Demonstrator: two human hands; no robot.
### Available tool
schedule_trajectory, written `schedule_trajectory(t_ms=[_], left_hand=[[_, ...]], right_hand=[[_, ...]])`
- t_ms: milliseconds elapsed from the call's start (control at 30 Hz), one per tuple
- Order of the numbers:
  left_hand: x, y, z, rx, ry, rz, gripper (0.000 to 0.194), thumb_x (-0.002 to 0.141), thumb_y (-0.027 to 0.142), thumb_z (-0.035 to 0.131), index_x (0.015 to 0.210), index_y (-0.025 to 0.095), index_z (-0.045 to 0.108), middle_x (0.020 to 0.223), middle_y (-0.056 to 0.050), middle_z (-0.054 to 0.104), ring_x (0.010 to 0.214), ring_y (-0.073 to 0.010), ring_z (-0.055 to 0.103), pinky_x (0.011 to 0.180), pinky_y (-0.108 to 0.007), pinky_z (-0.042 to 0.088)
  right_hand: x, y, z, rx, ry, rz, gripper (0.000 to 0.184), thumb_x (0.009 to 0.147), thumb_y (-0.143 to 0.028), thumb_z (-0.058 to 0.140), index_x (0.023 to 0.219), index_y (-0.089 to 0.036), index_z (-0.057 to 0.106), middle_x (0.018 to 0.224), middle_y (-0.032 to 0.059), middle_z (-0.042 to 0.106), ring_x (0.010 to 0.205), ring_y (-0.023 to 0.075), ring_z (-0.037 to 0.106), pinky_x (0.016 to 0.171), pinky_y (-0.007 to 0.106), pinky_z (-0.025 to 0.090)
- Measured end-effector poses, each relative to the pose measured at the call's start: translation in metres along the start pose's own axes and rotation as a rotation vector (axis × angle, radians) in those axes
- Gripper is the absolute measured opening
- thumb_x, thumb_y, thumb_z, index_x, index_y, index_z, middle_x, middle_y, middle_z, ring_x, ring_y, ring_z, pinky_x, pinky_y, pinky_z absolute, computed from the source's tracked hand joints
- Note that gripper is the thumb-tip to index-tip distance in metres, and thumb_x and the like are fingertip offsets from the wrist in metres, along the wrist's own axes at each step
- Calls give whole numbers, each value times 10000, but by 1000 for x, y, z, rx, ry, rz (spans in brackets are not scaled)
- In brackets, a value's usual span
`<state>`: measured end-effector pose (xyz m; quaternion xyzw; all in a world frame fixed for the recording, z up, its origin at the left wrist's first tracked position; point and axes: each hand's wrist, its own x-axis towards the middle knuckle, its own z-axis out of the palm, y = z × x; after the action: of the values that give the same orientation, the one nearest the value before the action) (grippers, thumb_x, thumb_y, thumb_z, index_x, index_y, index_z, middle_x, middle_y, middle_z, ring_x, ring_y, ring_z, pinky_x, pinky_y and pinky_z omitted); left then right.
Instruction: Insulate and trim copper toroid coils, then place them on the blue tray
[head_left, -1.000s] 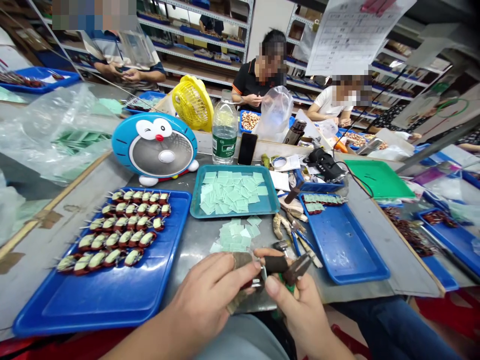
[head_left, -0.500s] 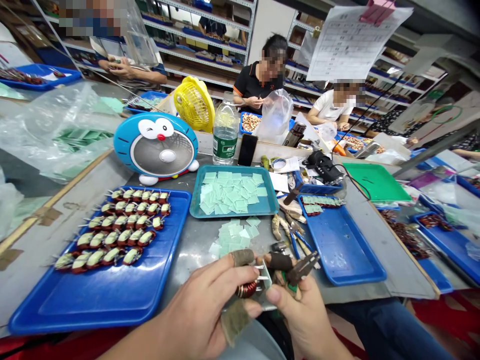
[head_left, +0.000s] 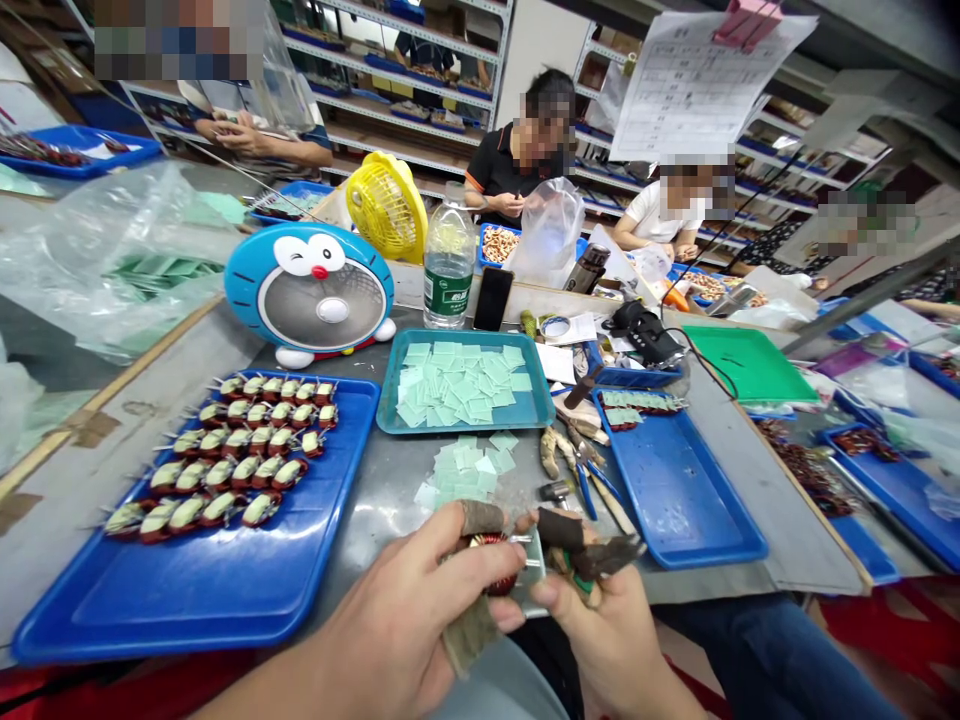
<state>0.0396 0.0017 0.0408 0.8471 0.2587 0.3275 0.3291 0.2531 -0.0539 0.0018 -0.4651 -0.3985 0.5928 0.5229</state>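
My left hand (head_left: 405, 600), with taped fingers, is closed around a small copper-wound coil (head_left: 504, 584) whose wire leads point right. A thin pale-green plate (head_left: 535, 562) stands at the leads, between my two hands. My right hand (head_left: 611, 625) is wrapped around green-handled pliers (head_left: 609, 556), jaws pointing right and away from the coil. Its thumb and a taped finger are at the plate's edge; whether they pinch it I cannot tell. Just beyond my hands, loose pale-green plates (head_left: 461, 475) lie on the grey tabletop.
At left, a blue tray (head_left: 187, 600) holds rows of coils. A teal tray (head_left: 390, 400) carries more plates. Hand tools (head_left: 581, 475) lie beside a right-hand blue tray (head_left: 690, 500) with several coils. A cartoon fan (head_left: 307, 295) and water bottle (head_left: 448, 270) stand behind; co-workers sit opposite.
The pliers in my right hand have tipped slightly downward. The coil and plate have turned a little between my fingers. The view has shifted slightly.
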Motion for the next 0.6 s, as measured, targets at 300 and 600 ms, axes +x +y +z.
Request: schedule_trajectory(t_ms=[300, 600], left_hand=[[-3, -5, 13, -77, 91, 5, 404, 973, 136, 609, 1344, 272, 521, 1261, -99, 592, 1101, -190, 667, 914, -270, 585], [10, 2, 0, -3, -77, -144, 361, 964, 207, 599, 1314, 281, 554, 1076, -65, 625, 906, -201, 671, 807, -304, 579]], right_hand=[[-1, 13, 2, 59, 60, -53, 410, 853, -280, 810, 1246, -265, 694, 1237, 90, 752, 1100, 257, 739, 956, 361, 612], [-1, 15, -6, -219, 78, -276, 385, 893, -219, 748, 1266, -304, 704, 1267, 78, 715, 1174, 242, 691, 1028, 347, 569]])
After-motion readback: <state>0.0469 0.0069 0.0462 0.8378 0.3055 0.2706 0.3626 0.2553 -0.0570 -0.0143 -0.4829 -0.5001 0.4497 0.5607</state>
